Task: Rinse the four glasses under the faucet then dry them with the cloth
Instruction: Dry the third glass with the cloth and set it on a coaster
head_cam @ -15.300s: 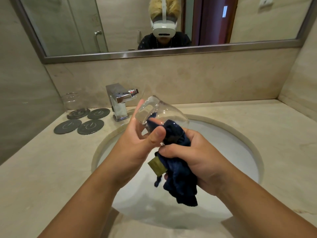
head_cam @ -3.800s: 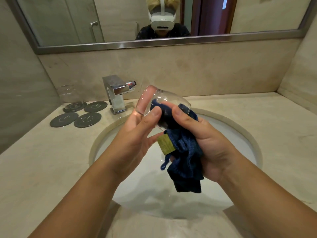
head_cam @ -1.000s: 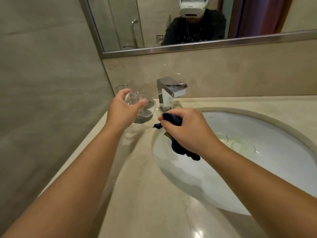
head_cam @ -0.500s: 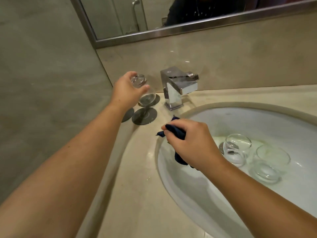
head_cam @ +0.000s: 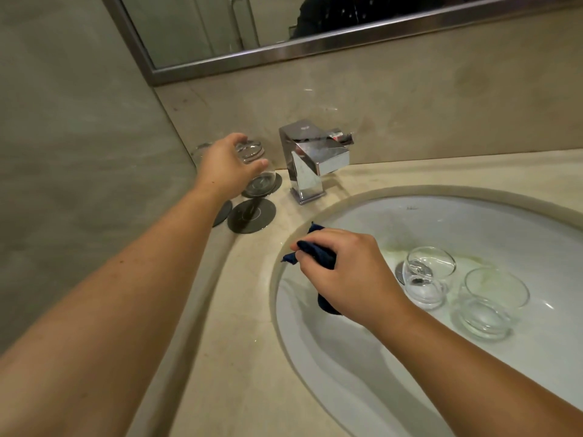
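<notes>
My left hand (head_cam: 225,167) grips a clear glass (head_cam: 257,175), turned mouth down on a dark round coaster (head_cam: 277,184) left of the chrome faucet (head_cam: 310,162). Behind my hand another clear glass (head_cam: 199,151) stands near the wall, mostly hidden. My right hand (head_cam: 350,275) holds the dark blue cloth (head_cam: 317,252) bunched over the left side of the white sink (head_cam: 362,357). Two more glasses sit in the basin: one (head_cam: 427,280) by the drain, the other (head_cam: 490,302) to its right.
Two more dark coasters lie on the beige counter (head_cam: 239,357), one (head_cam: 251,215) in full view and one (head_cam: 222,212) partly under my left forearm. A wall closes the left side, and a framed mirror (head_cam: 202,29) hangs above the backsplash.
Since the drying seconds ago, my left hand carried the glass left and set it mouth down onto the coaster by the faucet. My right hand with the cloth stayed over the sink's left side.
</notes>
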`<state>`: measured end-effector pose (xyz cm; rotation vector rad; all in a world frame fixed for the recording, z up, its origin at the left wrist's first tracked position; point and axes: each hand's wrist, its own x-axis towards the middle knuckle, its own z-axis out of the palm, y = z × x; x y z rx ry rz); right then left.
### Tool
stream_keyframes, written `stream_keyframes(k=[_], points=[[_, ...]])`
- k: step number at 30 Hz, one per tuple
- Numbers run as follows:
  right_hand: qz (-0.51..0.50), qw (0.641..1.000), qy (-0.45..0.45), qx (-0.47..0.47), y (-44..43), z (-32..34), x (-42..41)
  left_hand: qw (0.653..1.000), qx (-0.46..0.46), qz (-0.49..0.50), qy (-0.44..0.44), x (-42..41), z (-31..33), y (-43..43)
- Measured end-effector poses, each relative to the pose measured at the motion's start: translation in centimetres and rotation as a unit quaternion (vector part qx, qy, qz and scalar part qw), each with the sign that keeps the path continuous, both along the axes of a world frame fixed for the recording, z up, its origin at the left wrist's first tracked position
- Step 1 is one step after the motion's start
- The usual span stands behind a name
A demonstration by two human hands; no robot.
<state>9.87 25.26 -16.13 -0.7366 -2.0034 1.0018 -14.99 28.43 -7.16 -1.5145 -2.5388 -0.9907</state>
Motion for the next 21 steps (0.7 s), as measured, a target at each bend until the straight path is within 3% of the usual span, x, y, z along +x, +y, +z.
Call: stream_keyframes(k=[14,21], points=[[0.003,1.000,0.003,-0.002,0.4,-0.3,0.0,1.000,-0.029,0.000,-0.001,-0.4,-0.3,1.1],[-0.009,1.000,0.002,0.018,0.2,0.7,0.5,0.999,0.025,-0.010,0.026,1.2,-0.2,-1.8]])
